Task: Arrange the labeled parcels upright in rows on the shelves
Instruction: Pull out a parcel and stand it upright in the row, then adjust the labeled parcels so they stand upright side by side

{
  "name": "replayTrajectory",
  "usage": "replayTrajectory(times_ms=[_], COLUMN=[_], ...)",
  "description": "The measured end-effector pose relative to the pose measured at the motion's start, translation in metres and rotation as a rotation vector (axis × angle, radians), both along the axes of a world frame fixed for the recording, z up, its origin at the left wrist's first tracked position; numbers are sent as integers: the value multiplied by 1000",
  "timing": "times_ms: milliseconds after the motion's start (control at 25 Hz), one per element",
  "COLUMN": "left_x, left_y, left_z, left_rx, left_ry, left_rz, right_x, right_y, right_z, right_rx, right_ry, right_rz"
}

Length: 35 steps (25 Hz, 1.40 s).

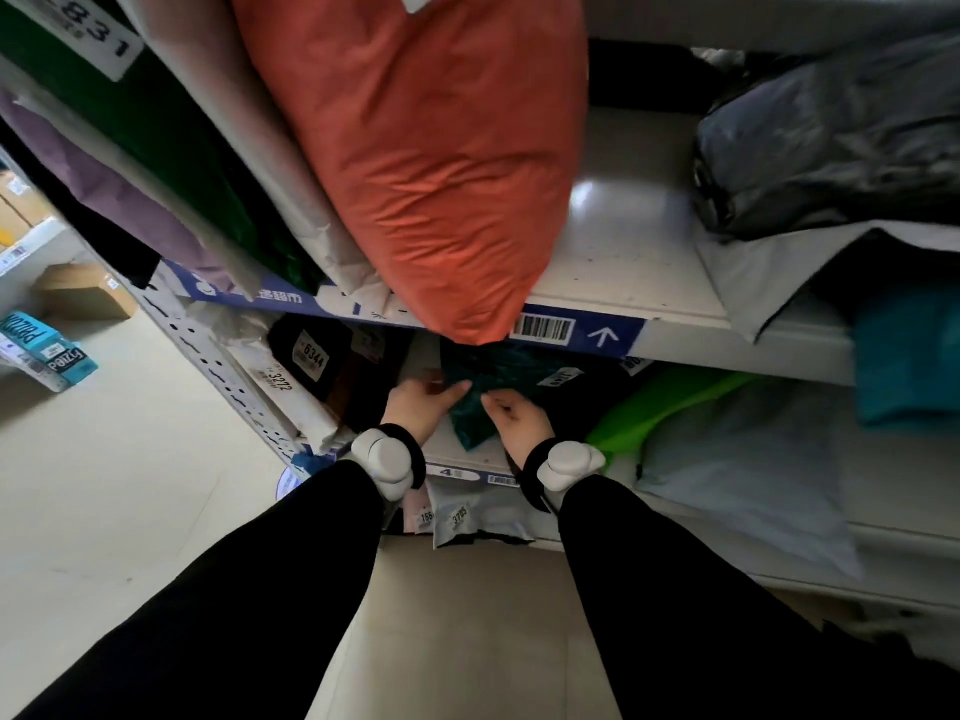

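Observation:
A dark teal parcel [493,379] with a white label lies on the lower shelf [452,452], its near end hanging toward the shelf edge. My left hand [423,402] pinches its left side and my right hand [519,418] grips its near right edge. Left of it stand a black parcel labelled 6344 [311,353] and a white parcel labelled 3272 [280,387]. On the upper shelf [623,241] a large orange parcel [431,158] leans beside green, white and purple parcels.
A lime green parcel [654,407] and a pale grey parcel [743,470] lie right of my hands. A black bag [831,137] and teal parcel [904,356] sit at the right. A silver parcel labelled 3705 [467,517] is below. Boxes stand on the floor at left.

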State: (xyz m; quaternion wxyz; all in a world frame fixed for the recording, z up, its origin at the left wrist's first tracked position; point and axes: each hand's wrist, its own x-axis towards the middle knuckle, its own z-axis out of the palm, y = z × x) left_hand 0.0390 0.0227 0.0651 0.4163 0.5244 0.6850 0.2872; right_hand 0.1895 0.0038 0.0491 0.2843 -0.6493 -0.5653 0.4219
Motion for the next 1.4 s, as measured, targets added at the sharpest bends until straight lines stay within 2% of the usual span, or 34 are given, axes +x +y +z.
replayTrajectory(times_ms=[80,240,400,520,720,920,1240,1400], left_x=[19,55,82,97,114,114,111,110], left_y=[3,10,20,27,39,47,49,43], left_z=[1,-3,-7,-12,-23,-34,-42,-28], left_rx=[45,88,128,133,127,178,203,275], left_ry=[57,47,95,154,238,191,107,32], left_rz=[-41,-71,-93,-98,-24,59,45,33], right_x=[18,42,50,54,57,55,43,41], right_y=[-1,1,7,12,13,11,13,11], right_z=[1,-2,-9,-16,-19,-18,-9,-5], right_rx=[3,27,50,34,-14,-30,-65,-64], right_ry=[-22,-56,-199,-216,-162,-87,15,59], right_rz=[-39,-102,-67,-87,-101,-138,-147,-144])
